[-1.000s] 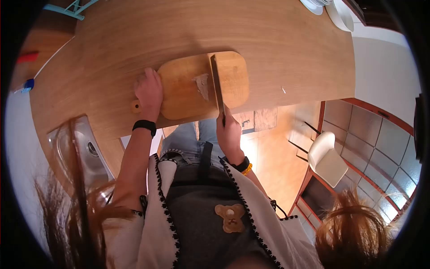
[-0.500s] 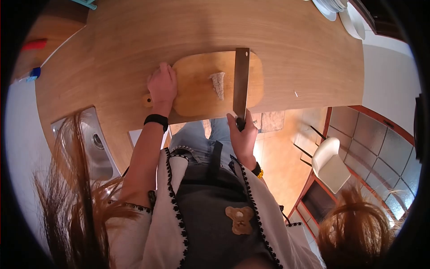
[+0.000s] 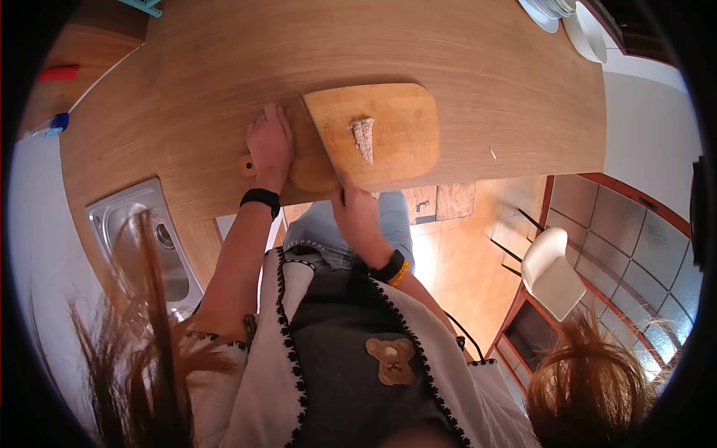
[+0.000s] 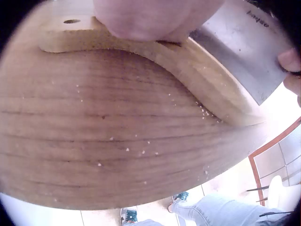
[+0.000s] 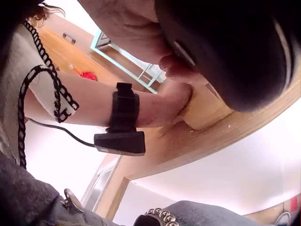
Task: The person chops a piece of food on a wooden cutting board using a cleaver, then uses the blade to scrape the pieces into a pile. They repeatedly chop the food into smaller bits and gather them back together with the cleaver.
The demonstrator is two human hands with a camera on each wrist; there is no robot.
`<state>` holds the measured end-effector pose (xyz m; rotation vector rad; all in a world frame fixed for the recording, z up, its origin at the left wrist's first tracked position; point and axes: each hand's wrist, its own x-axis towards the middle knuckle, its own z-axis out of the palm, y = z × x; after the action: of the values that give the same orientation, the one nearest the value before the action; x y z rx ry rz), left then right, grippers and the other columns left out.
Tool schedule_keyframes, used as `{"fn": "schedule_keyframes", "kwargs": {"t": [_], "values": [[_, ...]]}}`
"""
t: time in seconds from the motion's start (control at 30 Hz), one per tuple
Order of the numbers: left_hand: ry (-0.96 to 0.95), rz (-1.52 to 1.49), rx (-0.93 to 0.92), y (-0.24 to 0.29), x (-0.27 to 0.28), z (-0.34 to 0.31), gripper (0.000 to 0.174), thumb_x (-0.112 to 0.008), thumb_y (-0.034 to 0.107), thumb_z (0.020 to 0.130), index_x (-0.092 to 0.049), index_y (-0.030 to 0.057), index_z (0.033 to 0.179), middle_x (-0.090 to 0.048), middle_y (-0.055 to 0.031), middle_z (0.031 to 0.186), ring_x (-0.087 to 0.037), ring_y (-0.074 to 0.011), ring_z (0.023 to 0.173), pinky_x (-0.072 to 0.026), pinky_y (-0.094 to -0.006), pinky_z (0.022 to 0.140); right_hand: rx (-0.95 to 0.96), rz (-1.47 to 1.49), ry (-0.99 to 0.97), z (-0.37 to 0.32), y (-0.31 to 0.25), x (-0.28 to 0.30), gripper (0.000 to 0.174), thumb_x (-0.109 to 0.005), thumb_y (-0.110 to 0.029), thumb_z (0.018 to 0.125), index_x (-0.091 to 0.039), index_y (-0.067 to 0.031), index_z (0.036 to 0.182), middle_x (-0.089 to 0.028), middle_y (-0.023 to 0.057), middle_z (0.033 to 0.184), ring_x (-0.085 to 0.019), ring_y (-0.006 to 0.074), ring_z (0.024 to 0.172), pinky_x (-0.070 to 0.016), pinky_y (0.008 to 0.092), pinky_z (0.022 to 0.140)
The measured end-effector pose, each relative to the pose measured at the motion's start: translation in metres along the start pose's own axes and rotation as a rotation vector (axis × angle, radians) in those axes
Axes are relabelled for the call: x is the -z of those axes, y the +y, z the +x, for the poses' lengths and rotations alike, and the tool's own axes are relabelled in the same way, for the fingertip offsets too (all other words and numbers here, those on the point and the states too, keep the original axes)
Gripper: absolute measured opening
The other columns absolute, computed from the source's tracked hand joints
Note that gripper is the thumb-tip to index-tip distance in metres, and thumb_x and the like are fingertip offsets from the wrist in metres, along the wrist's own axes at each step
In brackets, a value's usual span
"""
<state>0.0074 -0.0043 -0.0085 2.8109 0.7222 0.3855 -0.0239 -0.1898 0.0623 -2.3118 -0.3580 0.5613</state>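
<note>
A wooden cutting board (image 3: 403,149) lies on the counter, its short handle with a hole pointing left. Near that handle my left hand (image 3: 270,145) grips the board's left end. My right hand (image 3: 358,220) holds a broad cleaver by its black handle (image 5: 225,56), just off the front edge of the board. Seen nearly edge-on from above, the cleaver slants across the left part of the board; the left wrist view shows its grey metal blade (image 4: 235,47) with dark lettering. A small wedge-shaped heap of pale, finely chopped food (image 3: 363,140) sits mid-board, right of the blade.
Small pale crumbs (image 4: 143,151) dot the wooden counter (image 3: 224,75) before the board. A steel sink (image 3: 142,246) is at the left. White dishes (image 3: 584,36) stand far right. A small white stick (image 3: 492,153) lies right of the board. A white chair (image 3: 549,269) stands beyond.
The cleaver first moved right of the heap with its broad face showing, then crossed to the heap's left, edge-on again. My left hand has kept its place on the board.
</note>
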Motion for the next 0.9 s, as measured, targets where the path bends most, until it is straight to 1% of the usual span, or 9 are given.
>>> {"fn": "schedule_keyframes", "kwargs": {"t": [0.03,0.1,0.13,0.23,0.47,0.6,0.67,0.77,0.9], "values": [[0.03,-0.002,-0.027,0.001,0.001,0.001,0.016,-0.045,0.018,0.094,-0.047,0.0068,0.083,-0.059,-0.0138,0.064,-0.058,-0.0313,0.06,-0.0441,-0.0407,0.063,0.001,0.0,0.002,0.001,0.004,0.004,0.032,-0.048,-0.012,0.089,-0.051,-0.0071,0.121,-0.061,0.0232,0.072,-0.059,0.0416,0.064,-0.0465,0.0506,0.056],[0.023,-0.002,-0.009,0.002,0.001,0.001,0.015,-0.046,0.018,0.094,-0.047,0.0069,0.083,-0.059,-0.0135,0.063,-0.058,-0.0314,0.06,-0.0441,-0.041,0.061,-0.036,-0.005,0.055,0.003,0.007,0.02,0.03,-0.051,-0.011,0.089,-0.053,-0.0049,0.118,-0.056,0.0204,0.061,-0.058,0.0383,0.057,-0.0445,0.0445,0.05],[0.007,0.002,0.009,0.002,0.001,0.0,0.014,-0.046,0.018,0.093,-0.048,0.0069,0.084,-0.059,-0.0133,0.063,-0.059,-0.0314,0.06,-0.044,-0.0412,0.06,-0.133,-0.023,-0.022,0.002,0.009,0.031,0.029,-0.049,-0.013,0.09,-0.055,-0.0065,0.117,-0.06,0.0221,0.069,-0.06,0.0408,0.063,-0.0469,0.0496,0.056],[0.014,0.042,-0.002,-0.002,-0.004,-0.002,0.013,-0.047,0.018,0.093,-0.048,0.0075,0.085,-0.059,-0.0133,0.064,-0.059,-0.0317,0.06,-0.0443,-0.0416,0.06,-0.093,-0.025,0.035,0.005,0.025,0.039,0.029,-0.05,-0.013,0.089,-0.056,-0.0067,0.117,-0.06,0.0218,0.068,-0.06,0.0395,0.063,-0.0474,0.0476,0.056],[0.054,-0.008,0.024,0.002,0.001,0.001,0.014,-0.046,0.018,0.092,-0.049,0.0092,0.083,-0.059,-0.0126,0.063,-0.058,-0.0314,0.059,-0.0459,-0.0414,0.061,-0.084,-0.015,-0.01,0.007,0.021,0.055,0.031,-0.051,-0.011,0.089,-0.055,-0.0085,0.12,-0.06,0.0206,0.069,-0.06,0.0381,0.064,-0.0473,0.0451,0.054],[-0.015,0.044,0.085,0.002,-0.001,-0.001,0.014,-0.046,0.018,0.092,-0.049,0.0088,0.082,-0.059,-0.0125,0.063,-0.058,-0.0318,0.061,-0.0457,-0.0418,0.062,-0.049,0.019,-0.021,0.001,0.021,0.055,0.033,-0.05,-0.011,0.089,-0.054,-0.0092,0.122,-0.06,0.0206,0.068,-0.06,0.0383,0.062,-0.0471,0.0455,0.054],[-0.023,0.047,0.085,0.003,-0.002,0.0,0.014,-0.046,0.018,0.092,-0.049,0.0086,0.082,-0.059,-0.0124,0.063,-0.058,-0.032,0.062,-0.0455,-0.0418,0.062,0.009,0.02,0.008,0.001,0.025,0.049,0.031,-0.051,-0.008,0.089,-0.054,-0.0045,0.12,-0.054,0.0209,0.06,-0.057,0.036,0.053,-0.0437,0.0408,0.05],[-0.008,0.02,0.063,0.002,0.0,0.001,0.015,-0.046,0.018,0.092,-0.049,0.0085,0.082,-0.058,-0.0125,0.063,-0.058,-0.0322,0.063,-0.0452,-0.0419,0.063,0.028,0.025,0.022,0.001,0.028,0.047,0.032,-0.051,-0.007,0.089,-0.054,-0.0048,0.121,-0.054,0.0204,0.06,-0.057,0.0356,0.053,-0.0436,0.0411,0.049],[0.013,0.034,0.051,0.002,-0.001,0.0,0.015,-0.046,0.018,0.092,-0.048,0.0082,0.081,-0.058,-0.013,0.064,-0.058,-0.0322,0.062,-0.0449,-0.0421,0.063,-0.033,0.015,0.012,0.0,0.028,0.05,0.033,-0.051,-0.007,0.089,-0.053,-0.0051,0.121,-0.055,0.0207,0.061,-0.057,0.036,0.053,-0.0438,0.0413,0.049]]}}
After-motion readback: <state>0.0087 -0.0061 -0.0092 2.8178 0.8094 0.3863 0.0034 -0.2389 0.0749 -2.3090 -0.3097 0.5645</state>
